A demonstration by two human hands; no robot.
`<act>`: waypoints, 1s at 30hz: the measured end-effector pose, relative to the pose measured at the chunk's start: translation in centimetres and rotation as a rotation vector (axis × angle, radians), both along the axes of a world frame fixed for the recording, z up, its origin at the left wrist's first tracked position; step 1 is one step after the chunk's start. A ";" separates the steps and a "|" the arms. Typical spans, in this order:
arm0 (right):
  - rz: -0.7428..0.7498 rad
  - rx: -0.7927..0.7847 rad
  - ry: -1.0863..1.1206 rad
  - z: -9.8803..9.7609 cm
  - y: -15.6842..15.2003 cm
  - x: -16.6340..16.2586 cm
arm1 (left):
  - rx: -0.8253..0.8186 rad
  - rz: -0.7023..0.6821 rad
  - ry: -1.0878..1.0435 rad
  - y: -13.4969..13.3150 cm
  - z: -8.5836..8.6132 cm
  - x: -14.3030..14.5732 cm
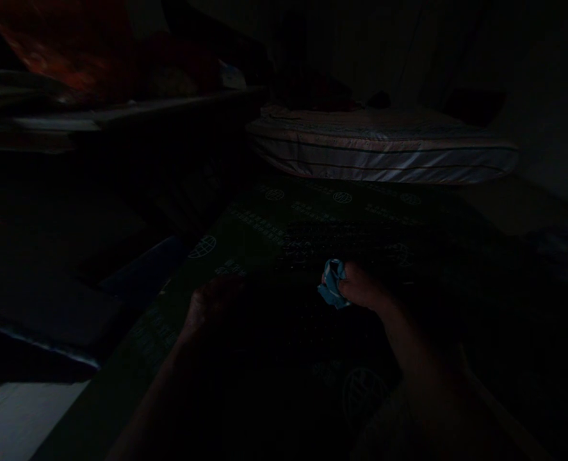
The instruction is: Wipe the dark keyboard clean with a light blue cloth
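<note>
The picture is very dark. A bunched light-blue cloth (332,289) is gripped in my right hand (358,285), whose fingers are closed around it. Below the cloth lies a broad black object (307,326) with rows of small light dots; its kind and outline are lost in the shadow. My left hand (216,298) is at the left side of this black object, low over a green printed board (245,224). Its fingers fade into the dark, so I cannot tell whether they grip the object or only rest there.
Behind the board lies a striped mattress (384,157). On the left, a dark shelf or table (159,105) carries an orange-red bag (82,57) and other items. Pale floor (19,403) shows at the lower left, and a wall (552,128) stands on the right.
</note>
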State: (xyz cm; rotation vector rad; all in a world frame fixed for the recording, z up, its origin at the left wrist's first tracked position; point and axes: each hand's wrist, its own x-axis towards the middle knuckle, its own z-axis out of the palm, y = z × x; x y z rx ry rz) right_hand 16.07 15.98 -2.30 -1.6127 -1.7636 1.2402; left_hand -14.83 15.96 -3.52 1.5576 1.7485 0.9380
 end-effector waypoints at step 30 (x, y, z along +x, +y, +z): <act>0.002 0.030 0.024 -0.3 0.2 0.2 | 0.054 0.036 -0.001 0.6 -0.7 0.0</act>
